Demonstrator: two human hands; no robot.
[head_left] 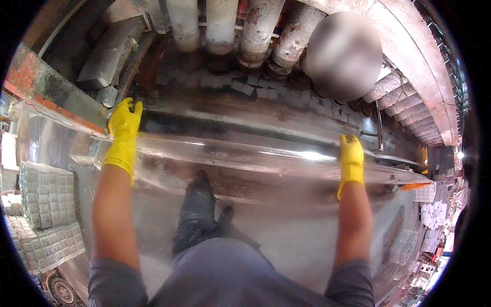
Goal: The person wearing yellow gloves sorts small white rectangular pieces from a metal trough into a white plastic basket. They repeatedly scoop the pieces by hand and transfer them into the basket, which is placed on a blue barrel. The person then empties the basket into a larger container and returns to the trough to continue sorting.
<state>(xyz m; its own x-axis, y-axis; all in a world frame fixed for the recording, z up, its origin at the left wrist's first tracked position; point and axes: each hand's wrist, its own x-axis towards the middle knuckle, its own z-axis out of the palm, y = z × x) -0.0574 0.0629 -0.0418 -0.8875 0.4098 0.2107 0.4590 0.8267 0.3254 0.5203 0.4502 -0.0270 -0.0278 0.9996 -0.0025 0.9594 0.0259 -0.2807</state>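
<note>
My left hand, in a yellow rubber glove, is at the left end of a long grey slab, its fingers curled over the edge. Farther right, my right hand, gloved the same way, is bent with its fingers closed over the slab's edge. The slab stretches crosswise in front of me between both hands, wet-looking, with a dark band along it. Mist or blur hides part of its surface. Below it runs a pale metal ledge with bright glints. The undersides of both grips are hidden.
Thick, worn cylinders line the far side, above scattered pale stone pieces. A blurred oval covers something at the upper right. Stacked white crates stand at the left. An orange-edged beam borders the upper left. A metal rod stands at right.
</note>
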